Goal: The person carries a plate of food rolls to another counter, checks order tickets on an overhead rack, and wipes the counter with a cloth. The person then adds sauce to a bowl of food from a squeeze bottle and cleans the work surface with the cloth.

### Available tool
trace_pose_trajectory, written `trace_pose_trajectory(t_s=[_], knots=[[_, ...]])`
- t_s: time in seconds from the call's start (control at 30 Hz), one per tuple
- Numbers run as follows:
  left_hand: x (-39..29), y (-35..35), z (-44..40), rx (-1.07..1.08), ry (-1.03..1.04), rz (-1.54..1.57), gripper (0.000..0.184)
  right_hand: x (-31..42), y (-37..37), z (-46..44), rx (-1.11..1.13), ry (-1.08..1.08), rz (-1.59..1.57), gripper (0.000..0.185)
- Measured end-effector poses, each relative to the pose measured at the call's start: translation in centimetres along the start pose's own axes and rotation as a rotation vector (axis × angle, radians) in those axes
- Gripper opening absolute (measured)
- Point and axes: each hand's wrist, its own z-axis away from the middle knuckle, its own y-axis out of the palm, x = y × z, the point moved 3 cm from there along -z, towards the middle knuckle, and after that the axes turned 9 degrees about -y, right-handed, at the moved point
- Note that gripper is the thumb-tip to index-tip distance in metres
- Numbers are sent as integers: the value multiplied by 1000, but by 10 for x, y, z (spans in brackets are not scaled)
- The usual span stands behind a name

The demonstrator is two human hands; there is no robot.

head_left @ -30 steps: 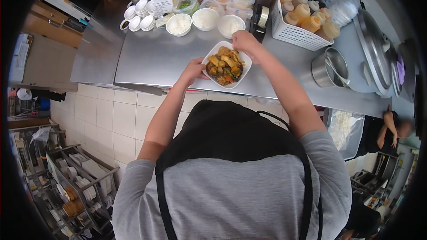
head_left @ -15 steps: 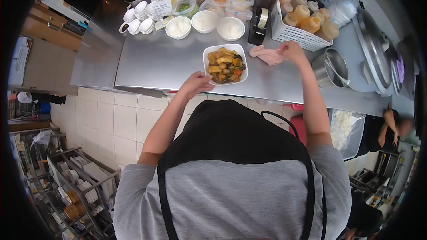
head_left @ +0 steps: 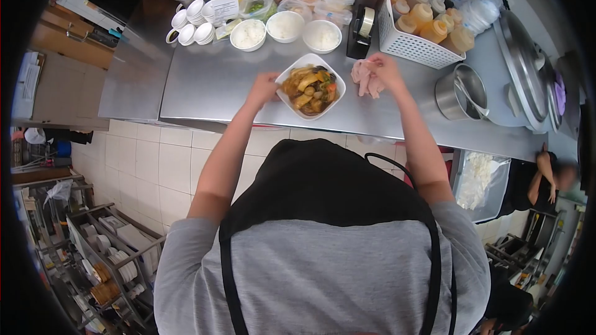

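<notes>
While L hand (head_left: 265,89) holds bowl (head_left: 310,59), R hand (head_left: 386,71) extends fwd; grip pinched on cloth (head_left: 366,80).

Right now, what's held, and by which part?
Left hand: square bowl, by its left corner. Right hand: pink cloth, by its upper part.

3 bowls (head_left: 321,49) of rice (head_left: 248,34), tape dispenser (head_left: 358,42) beside white basket (head_left: 413,50) of squeeze bottles (head_left: 421,18), steel pot (head_left: 447,97), tiled floor (head_left: 176,162)

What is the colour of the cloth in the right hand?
The cloth in the right hand is pale pink, seen in the head view, the only one.
</notes>
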Motion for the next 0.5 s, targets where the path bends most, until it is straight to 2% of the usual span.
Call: trace_pose_trajectory(t_s=[0.03,0.1,0.23,0.3,0.33,0.37,0.43,0.47,0.5], knots=[[7,4,14,3,-1,-4,37,-1,-7,3,-18,44,-35,18],[18,11,39,-4,-58,266,37,4,-13,8,-16,58,7,18],[23,2,39,83,-215,195,39,30,1,6,44,63,115,18],[17,-11,15,-128,-44,52,40,34,22,-3,60,25,93,18],[9,-11,8,-157,58,22,38,32,34,-10,70,-10,66,18],[4,-10,-1,-158,58,24,38,24,46,-17,72,-11,66,18],[-16,-6,-11,-206,58,-178,33,2,70,-35,82,-179,164,17],[-21,-5,-14,-205,59,-178,33,-1,78,-38,137,-200,139,16],[-25,-4,-16,-216,45,-310,31,6,72,-37,137,-200,140,16]])
